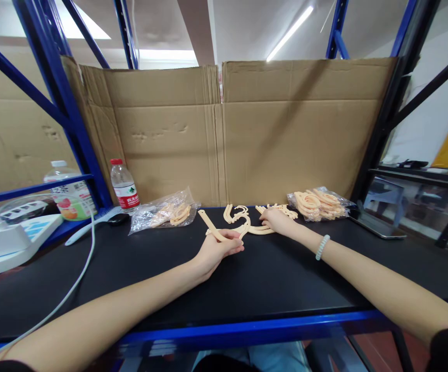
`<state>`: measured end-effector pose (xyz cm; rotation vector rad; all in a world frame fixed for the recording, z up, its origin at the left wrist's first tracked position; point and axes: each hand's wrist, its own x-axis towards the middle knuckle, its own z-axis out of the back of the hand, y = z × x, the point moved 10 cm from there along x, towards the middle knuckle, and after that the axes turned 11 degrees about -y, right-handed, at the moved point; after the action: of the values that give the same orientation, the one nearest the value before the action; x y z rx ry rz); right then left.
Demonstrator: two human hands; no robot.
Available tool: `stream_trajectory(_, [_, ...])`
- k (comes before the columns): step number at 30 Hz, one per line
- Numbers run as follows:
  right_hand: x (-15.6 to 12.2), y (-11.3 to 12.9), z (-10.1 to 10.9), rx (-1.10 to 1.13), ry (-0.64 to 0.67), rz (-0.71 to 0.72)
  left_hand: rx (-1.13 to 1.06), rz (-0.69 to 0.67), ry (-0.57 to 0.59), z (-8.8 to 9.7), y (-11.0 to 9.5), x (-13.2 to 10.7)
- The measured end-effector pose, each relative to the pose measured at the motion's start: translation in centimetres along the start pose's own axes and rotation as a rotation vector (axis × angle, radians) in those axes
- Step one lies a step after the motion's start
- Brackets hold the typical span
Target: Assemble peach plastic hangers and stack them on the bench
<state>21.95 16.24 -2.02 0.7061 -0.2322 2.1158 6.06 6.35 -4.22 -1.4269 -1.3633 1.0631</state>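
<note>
My left hand is closed around a pale, wood-coloured curved strip, which tilts up to the left from my fingers. Just beyond it, a scrolled carved piece of the same colour lies near my fingertips. My right hand has its fingers curled down among pale carved pieces; whatever they pinch is hidden. A smooth curved piece reaches out to the left below that hand. Between the hands and the cardboard lies a hook-shaped scroll piece.
Clear bags of similar pieces lie at left and right. A red-capped bottle, a larger bottle, a brush and a power strip with a white cable stand left. Cardboard walls the back; a flat dark tray-like object sits right.
</note>
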Motion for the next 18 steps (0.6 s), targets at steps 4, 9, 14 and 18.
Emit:
stream_trajectory(4, [0.1, -0.1, 0.3, 0.056, -0.043, -0.049, 0.002, -0.001, 0.003, 0.0, 0.0, 0.1])
stream_trajectory(9, [0.1, -0.1, 2.6, 0.172, -0.154, -0.119, -0.019, 0.010, -0.004, 0.2, 0.0, 0.1])
stream_trajectory(14, [-0.6, -1.5, 4.9, 0.524, -0.326, -0.317, -0.021, 0.015, 0.014, 0.1, 0.0, 0.1])
stream_trajectory(18, [-1.7, -1.3, 5.9, 0.967, -0.461, -0.430, -0.021, 0.029, 0.016, 0.2, 0.2, 0.2])
